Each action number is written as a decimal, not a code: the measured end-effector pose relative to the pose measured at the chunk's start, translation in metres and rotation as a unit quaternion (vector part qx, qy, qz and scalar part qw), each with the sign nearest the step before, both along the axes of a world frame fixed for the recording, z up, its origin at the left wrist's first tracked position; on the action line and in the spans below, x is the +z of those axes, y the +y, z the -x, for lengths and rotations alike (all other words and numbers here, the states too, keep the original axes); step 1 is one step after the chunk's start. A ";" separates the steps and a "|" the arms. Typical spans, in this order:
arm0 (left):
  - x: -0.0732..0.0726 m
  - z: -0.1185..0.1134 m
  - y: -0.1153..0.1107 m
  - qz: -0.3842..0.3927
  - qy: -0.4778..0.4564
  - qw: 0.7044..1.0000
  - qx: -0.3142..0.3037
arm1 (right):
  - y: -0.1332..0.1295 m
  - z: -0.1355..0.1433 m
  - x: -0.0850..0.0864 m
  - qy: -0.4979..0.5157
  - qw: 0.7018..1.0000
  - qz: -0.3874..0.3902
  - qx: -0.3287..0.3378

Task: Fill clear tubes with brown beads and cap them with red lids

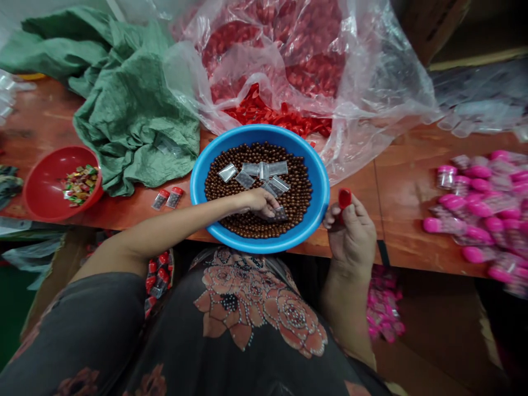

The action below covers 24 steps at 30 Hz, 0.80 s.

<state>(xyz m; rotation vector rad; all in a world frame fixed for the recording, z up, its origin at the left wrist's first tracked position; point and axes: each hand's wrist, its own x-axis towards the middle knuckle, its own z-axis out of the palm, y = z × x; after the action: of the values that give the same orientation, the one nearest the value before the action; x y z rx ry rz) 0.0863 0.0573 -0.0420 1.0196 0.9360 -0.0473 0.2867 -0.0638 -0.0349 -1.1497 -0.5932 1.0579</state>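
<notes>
Red pc [345, 198] upright in R hand [352, 234], wide end up.

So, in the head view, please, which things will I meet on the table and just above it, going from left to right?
Red bowl → two small red-capped jars → blue basin → right hand → pink-capped jars.

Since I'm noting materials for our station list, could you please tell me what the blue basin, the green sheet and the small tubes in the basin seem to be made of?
The blue basin looks like smooth, slightly glossy plastic. The green sheet seems matte woven plastic or cloth, given its crumpled folds. The tubes appear to be clear, shiny plastic, though glass is possible.
</notes>
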 end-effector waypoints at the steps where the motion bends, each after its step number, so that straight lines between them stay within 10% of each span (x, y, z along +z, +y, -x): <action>1: 0.001 0.001 0.001 0.011 -0.009 1.000 0.006 | 0.000 0.001 0.002 -0.008 1.000 -0.003 -0.002; 10: 0.042 0.026 0.000 0.122 -0.147 0.980 0.051 | -0.005 0.013 0.015 -0.106 0.994 -0.018 0.011; 24: 0.079 0.054 -0.014 -0.127 -0.156 0.970 0.135 | 0.020 0.045 0.030 -0.198 0.977 -0.028 0.070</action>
<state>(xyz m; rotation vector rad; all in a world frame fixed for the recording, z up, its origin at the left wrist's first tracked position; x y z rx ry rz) 0.0328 0.0429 0.0369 1.0878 0.7959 0.4595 0.2412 -0.0441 -0.0049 -1.2933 -1.0234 0.9272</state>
